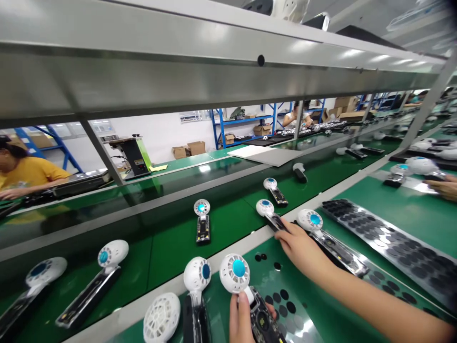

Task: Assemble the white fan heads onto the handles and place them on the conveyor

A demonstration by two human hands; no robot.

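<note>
My left hand (241, 317) is closed around the neck of a handheld fan (235, 273). Its white round head has a blue centre, and its open black handle bares a circuit board. My right hand (294, 240), arm stretched forward, grips the handle of another handheld fan (265, 207) at the belt's near edge. Just right of that hand lies a third fan (310, 220) with an open handle. Left of my left hand are one more fan (197, 275) and a loose white fan grille (162, 317). Round black stickers (284, 294) lie on a clear sheet between my hands.
Several fans, one of them (202, 208) mid-belt, lie along the green conveyor belt (167, 252). A sheet of dark round stickers (389, 243) covers part of the bench at right. Another person's hand (442, 187) is at the right edge. Overhead runs a metal shelf beam (178, 71).
</note>
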